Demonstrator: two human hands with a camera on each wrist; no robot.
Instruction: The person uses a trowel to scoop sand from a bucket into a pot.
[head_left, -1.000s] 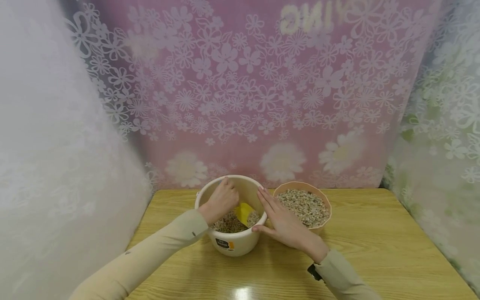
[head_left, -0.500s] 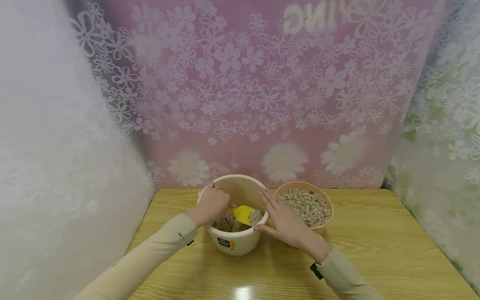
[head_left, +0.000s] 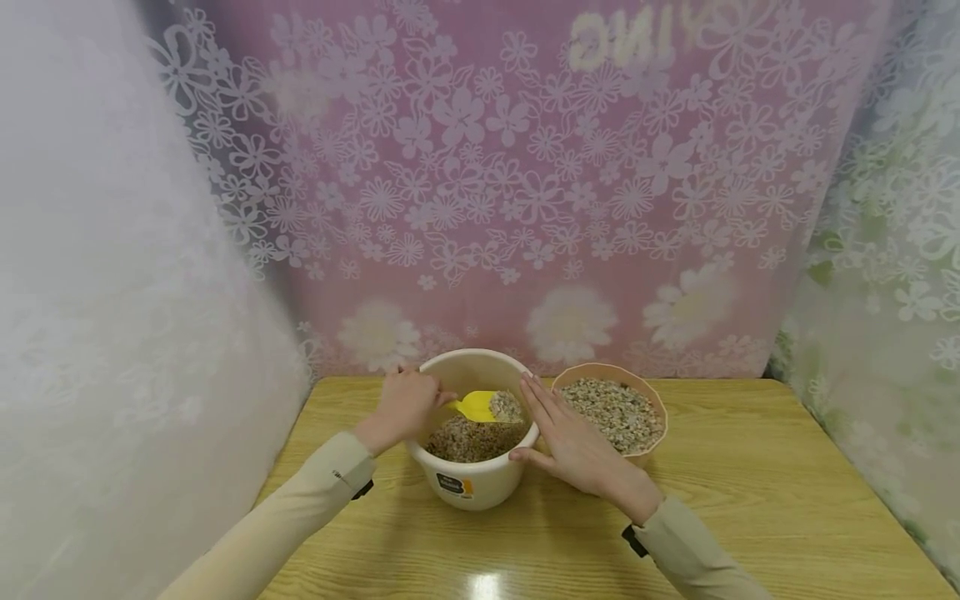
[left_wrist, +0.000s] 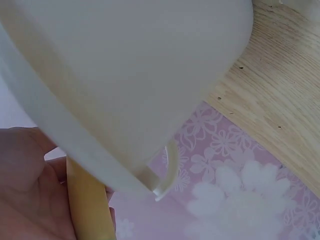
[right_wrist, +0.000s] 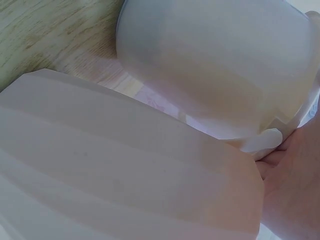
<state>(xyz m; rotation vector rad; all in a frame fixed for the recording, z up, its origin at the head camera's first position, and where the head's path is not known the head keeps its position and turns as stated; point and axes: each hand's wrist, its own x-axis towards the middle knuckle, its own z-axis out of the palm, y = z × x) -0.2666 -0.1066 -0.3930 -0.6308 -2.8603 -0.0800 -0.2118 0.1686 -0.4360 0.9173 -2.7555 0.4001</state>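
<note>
A yellow scoop (head_left: 476, 406) carries a small heap of pale grains above the brown grains (head_left: 465, 440) inside a white bucket (head_left: 495, 487). My left hand (head_left: 405, 407) holds the scoop's handle over the bucket's left rim; in the left wrist view the yellow handle (left_wrist: 90, 205) lies against the fingers of that hand (left_wrist: 30, 185). Fingers straight, my right hand (head_left: 581, 450) rests along the bucket's right rim with the thumb toward the front. In the right wrist view the fingertips of the right hand (right_wrist: 295, 185) are hidden behind the rim.
A peach bowl (head_left: 660, 407) with a scalloped rim stands just right of the bucket, full of mixed grains (head_left: 609, 412). Both stand near the back of a wooden table (head_left: 750, 500). Floral curtains (head_left: 480, 208) enclose the back and sides.
The left hand has moved left and drawn the scoop up out of the brown grains; the scoop now lies flatter, with its load showing. The right hand stays on the rim.
</note>
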